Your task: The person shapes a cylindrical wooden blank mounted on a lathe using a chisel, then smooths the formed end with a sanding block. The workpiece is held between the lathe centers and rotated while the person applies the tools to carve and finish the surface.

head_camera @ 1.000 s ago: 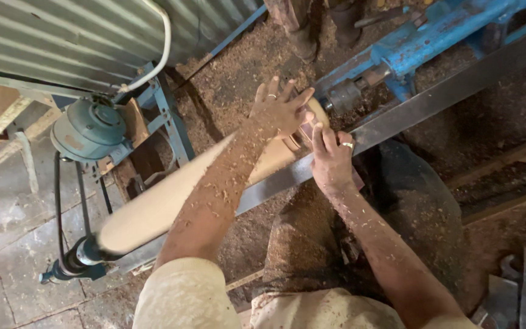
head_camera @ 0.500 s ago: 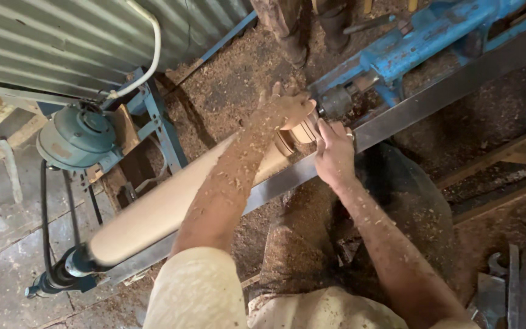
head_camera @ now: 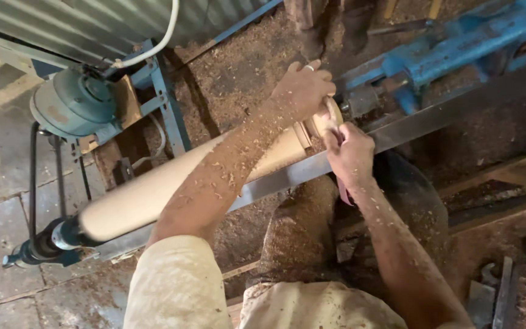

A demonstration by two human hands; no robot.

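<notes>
Left hand curled palm-down; right hand fisted just beside.

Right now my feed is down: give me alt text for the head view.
Both hands meet at the right end of a long pale wooden spindle on a lathe: the left hand rests on top, the right hand grips a tool by the steel rest. A grey-green motor sits left; sawdust covers the floor.

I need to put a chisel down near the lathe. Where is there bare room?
Free: the stone floor left of the wooden spindle, below the green motor. Crowded: both the left hand and right hand at the spindle's end by the blue tailstock.
</notes>
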